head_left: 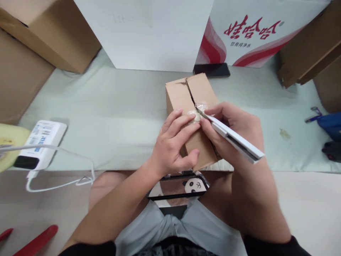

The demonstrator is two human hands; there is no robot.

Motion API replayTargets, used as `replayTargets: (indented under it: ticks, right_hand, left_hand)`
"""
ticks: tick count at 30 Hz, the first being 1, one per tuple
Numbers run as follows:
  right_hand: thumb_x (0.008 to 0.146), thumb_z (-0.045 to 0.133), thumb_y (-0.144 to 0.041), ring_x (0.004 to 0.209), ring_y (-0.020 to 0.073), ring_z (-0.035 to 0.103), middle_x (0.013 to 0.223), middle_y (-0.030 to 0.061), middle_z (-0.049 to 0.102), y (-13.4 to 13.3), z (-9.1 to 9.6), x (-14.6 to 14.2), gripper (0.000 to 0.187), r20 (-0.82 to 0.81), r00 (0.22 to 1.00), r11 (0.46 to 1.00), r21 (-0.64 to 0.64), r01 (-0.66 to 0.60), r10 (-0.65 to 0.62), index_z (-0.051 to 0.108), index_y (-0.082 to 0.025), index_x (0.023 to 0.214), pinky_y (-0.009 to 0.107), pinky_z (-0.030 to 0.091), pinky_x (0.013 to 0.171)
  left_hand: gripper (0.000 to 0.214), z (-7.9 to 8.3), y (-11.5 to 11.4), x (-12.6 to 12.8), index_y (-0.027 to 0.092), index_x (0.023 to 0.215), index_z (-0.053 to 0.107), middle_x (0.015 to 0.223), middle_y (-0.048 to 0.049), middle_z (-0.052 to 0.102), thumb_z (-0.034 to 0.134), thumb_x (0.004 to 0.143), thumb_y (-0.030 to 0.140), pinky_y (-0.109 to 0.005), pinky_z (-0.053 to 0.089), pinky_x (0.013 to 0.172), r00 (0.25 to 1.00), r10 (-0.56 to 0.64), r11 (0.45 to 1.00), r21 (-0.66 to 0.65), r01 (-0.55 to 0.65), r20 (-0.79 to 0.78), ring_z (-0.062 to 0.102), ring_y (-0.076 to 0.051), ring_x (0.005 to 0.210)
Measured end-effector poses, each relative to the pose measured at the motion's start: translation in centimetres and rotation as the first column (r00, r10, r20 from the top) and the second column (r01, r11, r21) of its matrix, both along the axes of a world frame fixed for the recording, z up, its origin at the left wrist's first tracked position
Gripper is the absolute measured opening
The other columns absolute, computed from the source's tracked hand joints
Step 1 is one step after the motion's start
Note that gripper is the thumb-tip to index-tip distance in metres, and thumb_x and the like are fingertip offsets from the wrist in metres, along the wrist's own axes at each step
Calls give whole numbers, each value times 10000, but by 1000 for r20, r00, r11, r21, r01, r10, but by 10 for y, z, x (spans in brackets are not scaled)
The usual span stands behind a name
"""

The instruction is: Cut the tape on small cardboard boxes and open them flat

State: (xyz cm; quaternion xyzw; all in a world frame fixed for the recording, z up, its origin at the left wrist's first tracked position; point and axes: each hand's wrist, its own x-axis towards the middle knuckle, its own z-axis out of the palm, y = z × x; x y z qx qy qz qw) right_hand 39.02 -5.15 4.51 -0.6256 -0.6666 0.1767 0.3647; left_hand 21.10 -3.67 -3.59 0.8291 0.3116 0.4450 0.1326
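A small brown cardboard box [181, 93] sits near the front edge of the pale green surface, with a seam running along its top. Clear tape [201, 106] crosses the seam around the middle. In my right hand [234, 131] is a white utility knife [237, 139], its blade tip at the seam beside the tape. My left hand [174, 144] lies on the box top with its fingers stretched out, fingertips close to the blade. Part of the box's near end is covered by both hands.
A tall white box [154, 35] and a white-and-red carton [255, 46] stand behind, with a black phone [212, 70] before them. Brown cartons [64, 39] flank both sides. At left lies a white power bank [44, 140] with a cable. Blue pouch [330, 124] at right.
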Motion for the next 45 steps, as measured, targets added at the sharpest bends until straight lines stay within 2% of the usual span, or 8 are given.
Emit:
replayTargets:
  ticks: [16,22,30,35,37,39,42,45]
  right_hand:
    - [733,655,-240,505,131,525,597,-24,644,0,7,-4,7,0,998,998,-27,65,-65,657,-234,732,283,395,519]
    - [700,628,-188,523,136,483,595,-27,600,-4,7,-6,104,0,995,993,67,102,-102,549,-251,674,311,391,536]
    - [699,580,-126,498,124,416,562,-41,514,-16,4,-5,141,-232,962,952,235,197,-142,527,-251,659,303,333,479]
    - [828,543,-280,480,144,446,640,-31,477,-11,4,-1,11,-541,831,905,276,324,-132,533,-281,830,283,283,404]
    - [900,502,-419,519,158,495,745,-11,510,-2,-1,7,113,-595,786,901,233,366,-166,516,-311,928,276,274,385]
    - [907,501,-481,549,148,507,841,2,528,9,-12,19,173,-622,749,866,222,449,-229,491,-322,976,273,286,396]
    - [822,579,-371,485,108,417,768,-35,483,27,-40,41,197,-636,692,807,178,563,-342,455,-299,958,267,284,423]
    - [716,657,-318,555,125,519,773,-37,566,36,-68,61,346,-380,830,904,-44,425,-409,529,-259,1031,281,415,544]
  left_hand:
    - [558,1,0,-1,223,1399,607,1423,-117,630,514,925,501,-566,359,1253,1000,11,1000,4,-11,-1,493,-354,1440]
    - [565,1,0,-2,234,1417,593,1429,-119,629,528,922,499,-590,344,1254,1000,-2,1000,-2,2,9,501,-358,1429]
    - [541,2,1,-3,241,1402,597,1423,-120,627,532,925,488,-578,352,1254,1000,1,1000,3,-1,8,501,-347,1428]
    - [518,2,2,-6,223,1356,626,1395,-125,644,529,921,487,-562,385,1238,1000,13,999,32,-13,14,515,-341,1413]
    - [516,3,2,-7,215,1344,633,1391,-131,648,523,919,487,-560,401,1229,1000,17,999,43,-18,15,518,-342,1409]
    - [511,4,2,-7,217,1336,635,1388,-129,651,510,921,489,-566,407,1227,1000,22,999,41,-22,0,526,-340,1404]
    - [508,4,2,-9,226,1333,631,1389,-123,652,502,921,495,-573,399,1234,1000,24,999,33,-23,-16,531,-335,1401]
    - [518,3,2,-9,230,1343,621,1399,-122,644,510,914,498,-579,389,1236,1000,19,999,27,-19,-8,519,-343,1411]
